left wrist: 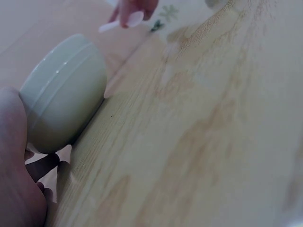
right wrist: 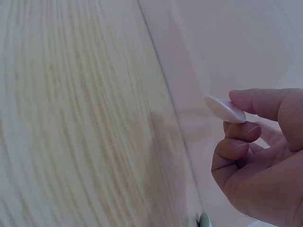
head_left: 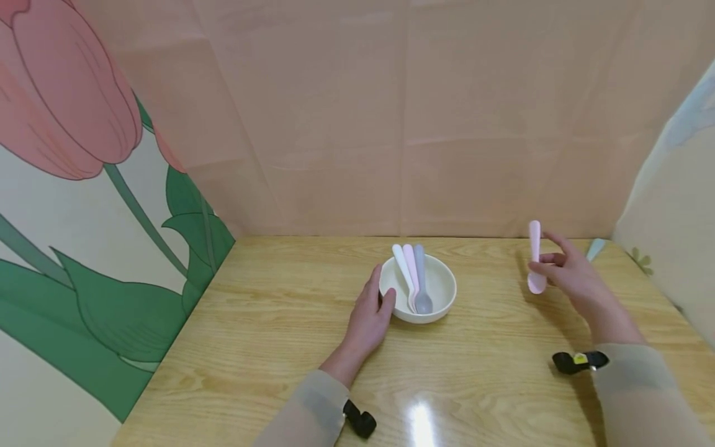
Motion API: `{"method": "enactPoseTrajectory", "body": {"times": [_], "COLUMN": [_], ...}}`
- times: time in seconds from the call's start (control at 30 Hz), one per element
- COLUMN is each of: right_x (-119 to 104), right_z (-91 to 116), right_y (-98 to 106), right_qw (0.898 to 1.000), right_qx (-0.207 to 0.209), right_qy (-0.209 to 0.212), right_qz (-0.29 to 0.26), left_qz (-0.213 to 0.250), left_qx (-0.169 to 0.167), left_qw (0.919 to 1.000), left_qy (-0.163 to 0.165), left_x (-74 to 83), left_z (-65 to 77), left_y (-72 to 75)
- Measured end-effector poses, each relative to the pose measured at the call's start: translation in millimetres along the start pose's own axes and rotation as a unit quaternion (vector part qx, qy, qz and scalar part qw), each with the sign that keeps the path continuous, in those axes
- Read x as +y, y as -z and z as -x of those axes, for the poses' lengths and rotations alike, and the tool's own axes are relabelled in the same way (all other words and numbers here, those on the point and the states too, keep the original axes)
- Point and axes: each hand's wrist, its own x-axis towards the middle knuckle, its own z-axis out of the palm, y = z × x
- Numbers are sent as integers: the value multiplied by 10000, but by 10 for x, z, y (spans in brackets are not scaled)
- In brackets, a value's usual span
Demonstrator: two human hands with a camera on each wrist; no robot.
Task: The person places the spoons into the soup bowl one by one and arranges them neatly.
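At the right of the frame, the right hand (head_left: pixel 578 276) pinches a pink spoon (head_left: pixel 535 248), which could slip from so narrow a hold, while the left hand (head_left: pixel 370 313), curled against the white bowl (head_left: pixel 443 282) at centre, might tip it by pressing its rim.

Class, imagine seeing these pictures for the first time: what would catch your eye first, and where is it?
Probably the huge pink tulip filling the head view's upper left. Next comes the white bowl on the wooden table, with three spoons leaning inside and the left hand at its side. Off to the right, the right hand holds up a pink spoon.
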Motion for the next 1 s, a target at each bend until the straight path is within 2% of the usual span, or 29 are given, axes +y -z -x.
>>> {"method": "enactPoseTrajectory", "body": {"times": [0.4,0.7,0.87,1.0], "right_x": [-92,-217,-290,-319], "right_z": [-40,-34,-40,-42], "right_y": [-107,-193,-235,-269], "right_qw": [9997,9999,9993,9988], "right_qx": [-1,12,83,-63], "right_qy": [41,-112,-156,-61], "right_qz": [-254,-124,-330,-483], "left_qz": [-13,0,-5,17], "left_qx": [-24,-24,-22,-31], "left_qw": [10000,10000,10000,10000], "left_qy": [57,43,57,60], "left_x": [8,22,23,19], "left_z": [1,3,-2,-1], "left_y": [10,11,14,11]}}
